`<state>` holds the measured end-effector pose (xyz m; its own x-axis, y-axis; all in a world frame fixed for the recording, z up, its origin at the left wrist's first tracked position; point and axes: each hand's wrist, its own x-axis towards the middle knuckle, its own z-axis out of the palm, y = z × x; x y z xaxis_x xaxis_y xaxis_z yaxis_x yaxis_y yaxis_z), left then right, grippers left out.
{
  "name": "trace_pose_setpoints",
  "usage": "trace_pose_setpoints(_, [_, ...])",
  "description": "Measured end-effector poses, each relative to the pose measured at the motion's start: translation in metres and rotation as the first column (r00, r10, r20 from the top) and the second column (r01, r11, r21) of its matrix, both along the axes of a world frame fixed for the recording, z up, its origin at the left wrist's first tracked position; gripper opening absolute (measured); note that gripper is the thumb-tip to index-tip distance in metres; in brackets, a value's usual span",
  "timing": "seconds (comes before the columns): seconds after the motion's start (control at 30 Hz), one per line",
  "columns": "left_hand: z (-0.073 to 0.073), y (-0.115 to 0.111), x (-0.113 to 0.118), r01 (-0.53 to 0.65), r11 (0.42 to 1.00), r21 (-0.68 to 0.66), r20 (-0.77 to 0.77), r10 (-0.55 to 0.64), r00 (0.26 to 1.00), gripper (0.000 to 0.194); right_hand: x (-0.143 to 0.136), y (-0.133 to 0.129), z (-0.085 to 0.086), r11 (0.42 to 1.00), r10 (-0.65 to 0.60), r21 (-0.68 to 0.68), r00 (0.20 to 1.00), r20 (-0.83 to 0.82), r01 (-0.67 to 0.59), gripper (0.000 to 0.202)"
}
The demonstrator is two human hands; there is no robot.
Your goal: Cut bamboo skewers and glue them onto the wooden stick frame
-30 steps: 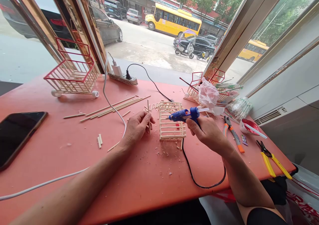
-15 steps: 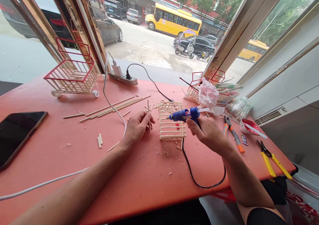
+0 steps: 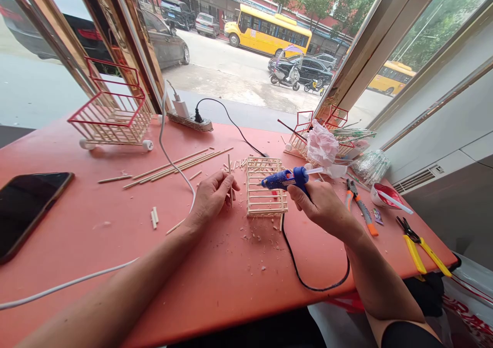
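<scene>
Between the thumb and fingers of my left hand point(image 3: 214, 195) is a thin wooden stick point(image 3: 230, 166), held roughly upright. My right hand point(image 3: 321, 204) is wrapped round the handle of a blue hot glue gun point(image 3: 285, 178), whose nozzle points left. A white glue stick point(image 3: 315, 170) pokes out of its back. Below the nozzle stands a small slatted frame of wooden sticks point(image 3: 265, 212); the gun hides part of it. Whether the nozzle touches the frame I cannot tell. Wood crumbs and short offcuts point(image 3: 239, 164) lie around the frame.
Long sticks point(image 3: 181, 166) lie at the back left near a red-rimmed miniature cart point(image 3: 111, 122). A phone point(image 3: 33, 209) rests far left. Orange-handled pliers point(image 3: 361, 207), yellow-handled pliers point(image 3: 421, 245) and a small red cup point(image 3: 387, 196) are at right. A black cord point(image 3: 296, 271) loops along the front.
The glue gun in my right hand has tilted very slightly. My left hand, the stick and the frame stay where they were.
</scene>
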<state>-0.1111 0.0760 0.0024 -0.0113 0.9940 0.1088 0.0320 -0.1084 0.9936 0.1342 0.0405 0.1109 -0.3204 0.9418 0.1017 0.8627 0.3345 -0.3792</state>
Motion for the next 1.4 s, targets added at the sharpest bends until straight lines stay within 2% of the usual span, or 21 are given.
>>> trace_pose_setpoints(0.93, [0.002, -0.002, 0.0, 0.001, 1.0, -0.012, 0.014, -0.001, 1.0, 0.032, 0.001, 0.001, -0.002, 0.997, 0.029, 0.071, 0.999, -0.015, -0.028, 0.056])
trace_pose_setpoints(1.07, [0.002, -0.002, 0.0, 0.004, 1.0, -0.011, 0.017, -0.004, 1.0, 0.033, -0.001, 0.003, -0.005, 0.997, 0.035, 0.071, 0.991, -0.132, -0.025, 0.058])
trace_pose_setpoints(1.23, [0.002, -0.002, 0.0, 0.005, 1.0, -0.005, 0.021, -0.005, 1.0, 0.032, 0.001, 0.001, -0.003, 0.991, 0.005, 0.126, 0.94, -0.341, 0.041, 0.064])
trace_pose_setpoints(1.3, [0.002, -0.001, 0.0, 0.002, 1.0, -0.005, 0.016, -0.002, 1.0, 0.033, 0.004, -0.002, 0.003, 0.993, 0.019, 0.115, 0.937, -0.349, 0.023, 0.065])
trace_pose_setpoints(1.4, [0.001, -0.001, 0.0, 0.0, 1.0, -0.001, 0.02, 0.0, 1.0, 0.032, 0.006, -0.006, 0.011, 0.996, 0.055, 0.078, 0.969, -0.239, -0.037, 0.065])
